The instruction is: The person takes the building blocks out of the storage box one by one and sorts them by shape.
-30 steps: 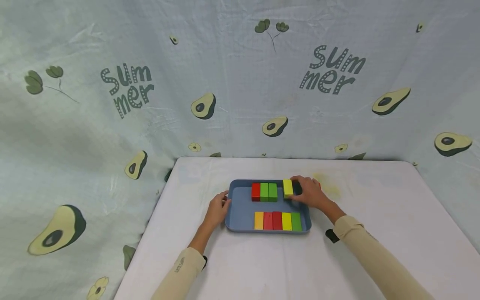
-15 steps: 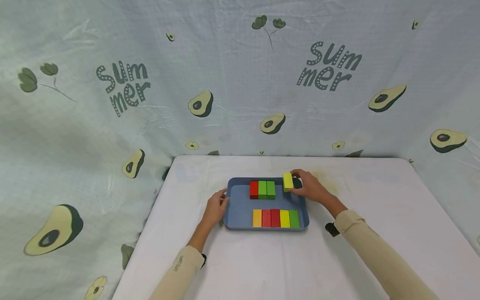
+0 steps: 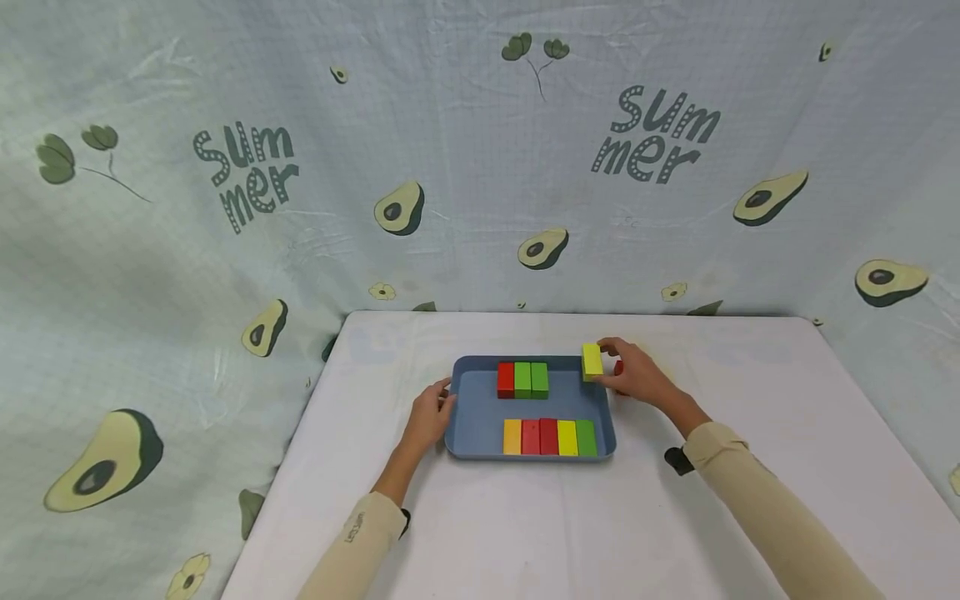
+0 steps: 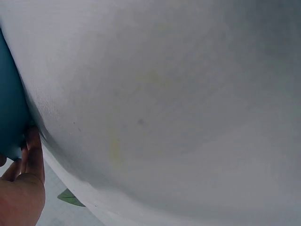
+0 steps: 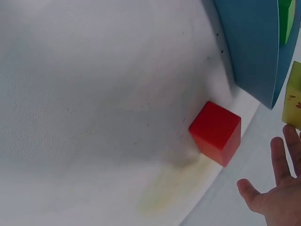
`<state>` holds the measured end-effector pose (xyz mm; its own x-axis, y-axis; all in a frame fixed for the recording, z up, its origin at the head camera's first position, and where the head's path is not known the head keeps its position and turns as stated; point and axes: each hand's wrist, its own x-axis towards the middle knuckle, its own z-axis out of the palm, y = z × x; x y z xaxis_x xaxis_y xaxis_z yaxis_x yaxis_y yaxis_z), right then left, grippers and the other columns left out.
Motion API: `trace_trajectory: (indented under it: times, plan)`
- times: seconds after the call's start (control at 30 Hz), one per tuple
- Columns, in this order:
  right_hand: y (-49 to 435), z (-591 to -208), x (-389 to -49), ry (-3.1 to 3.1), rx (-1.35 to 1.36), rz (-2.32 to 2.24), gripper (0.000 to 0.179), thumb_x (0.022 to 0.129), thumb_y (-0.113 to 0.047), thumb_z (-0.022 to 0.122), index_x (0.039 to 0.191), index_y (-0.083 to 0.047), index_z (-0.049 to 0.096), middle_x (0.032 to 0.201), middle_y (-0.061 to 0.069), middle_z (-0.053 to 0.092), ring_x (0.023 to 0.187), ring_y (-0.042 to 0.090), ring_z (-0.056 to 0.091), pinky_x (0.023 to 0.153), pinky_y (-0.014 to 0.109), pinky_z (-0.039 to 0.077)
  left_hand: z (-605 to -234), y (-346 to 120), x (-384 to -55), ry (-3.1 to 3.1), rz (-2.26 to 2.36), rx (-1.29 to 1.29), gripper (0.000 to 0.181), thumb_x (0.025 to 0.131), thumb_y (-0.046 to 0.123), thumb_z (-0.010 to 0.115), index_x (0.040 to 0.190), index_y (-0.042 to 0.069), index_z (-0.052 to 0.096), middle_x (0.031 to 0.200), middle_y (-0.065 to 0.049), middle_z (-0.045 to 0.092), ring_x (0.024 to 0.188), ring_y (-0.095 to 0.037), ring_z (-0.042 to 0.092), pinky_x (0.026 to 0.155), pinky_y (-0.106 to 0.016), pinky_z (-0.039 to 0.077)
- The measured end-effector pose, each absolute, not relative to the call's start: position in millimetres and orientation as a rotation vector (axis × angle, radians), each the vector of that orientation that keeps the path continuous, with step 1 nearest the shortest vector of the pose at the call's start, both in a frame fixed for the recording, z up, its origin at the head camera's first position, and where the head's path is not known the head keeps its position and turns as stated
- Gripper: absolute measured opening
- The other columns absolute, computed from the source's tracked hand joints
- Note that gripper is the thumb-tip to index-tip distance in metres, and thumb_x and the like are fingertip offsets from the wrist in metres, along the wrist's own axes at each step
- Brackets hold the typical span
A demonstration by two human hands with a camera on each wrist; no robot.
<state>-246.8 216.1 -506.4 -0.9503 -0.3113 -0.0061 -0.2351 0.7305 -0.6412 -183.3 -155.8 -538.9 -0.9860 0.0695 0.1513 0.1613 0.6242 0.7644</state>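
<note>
In the head view my right hand (image 3: 637, 375) pinches a yellow block (image 3: 592, 362) between thumb and fingers, over the far right corner of a blue-grey tray (image 3: 480, 408). The right wrist view catches the yellow block (image 5: 292, 96) at its right edge, with marks on one face. My left hand (image 3: 430, 414) holds the tray's left rim, fingers along the outer wall. One red block (image 3: 506, 380) and two green blocks stand side by side along the tray's far side. A near row has orange, red, yellow and green blocks (image 3: 586, 437).
A red block (image 5: 217, 132) stands on the white tabletop just outside the tray's right end, partly hidden by my right hand in the head view. A printed cloth (image 3: 465, 167) hangs behind the table's far edge.
The yellow block, in my right hand, has risen from the tray's far side and moved right to the corner. My left hand stays at the left rim.
</note>
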Motion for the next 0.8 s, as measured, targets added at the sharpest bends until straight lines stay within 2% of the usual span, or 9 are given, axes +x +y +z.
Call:
trace_trajectory:
  times: [0.1,0.3,0.53,0.8]
  plan:
    - [220,-506,-246,2.829,-0.426,-1.012,0.070,0.080,-0.029,0.075,0.135,0.000,0.041,0.127,0.023,0.048,0.111,0.038,0.047,0.089,0.050,0.045,-539,-156,-183,-2.740,-1.305,-0.203,0.038,0.094,0.004,0.053,0.129,-0.010,0.049,0.095,-0.015,0.058,0.083,-0.025,0.060,0.068,-0.034,0.050]
    - [228,-503,-246,2.831,-0.399,-1.010,0.069,0.081,-0.027,0.074,0.135,0.000,0.040,0.128,0.024,0.048,0.112,0.039,0.047,0.090,0.051,0.044,-540,-155,-185,-2.742,-1.313,-0.184,0.038,0.095,0.005,0.052,0.131,-0.008,0.049,0.097,-0.015,0.058,0.083,-0.024,0.060,0.068,-0.034,0.050]
    - [241,-503,-245,2.842,-0.356,-1.001,0.069,0.082,-0.026,0.073,0.135,0.000,0.039,0.128,0.025,0.047,0.115,0.041,0.043,0.092,0.055,0.039,-537,-156,-186,-2.762,-1.430,-0.042,0.040,0.092,0.007,0.056,0.131,-0.003,0.052,0.101,-0.018,0.062,0.091,-0.030,0.063,0.074,-0.037,0.051]
    - [253,-502,-244,2.820,-0.280,-1.023,0.069,0.083,-0.025,0.071,0.137,-0.001,0.036,0.133,0.024,0.042,0.119,0.042,0.039,0.092,0.058,0.038,-518,-159,-187,-2.901,-1.630,0.000,0.059,0.084,-0.001,0.052,0.141,-0.001,0.040,0.114,-0.022,0.058,0.099,-0.031,0.058,0.072,-0.037,0.051]
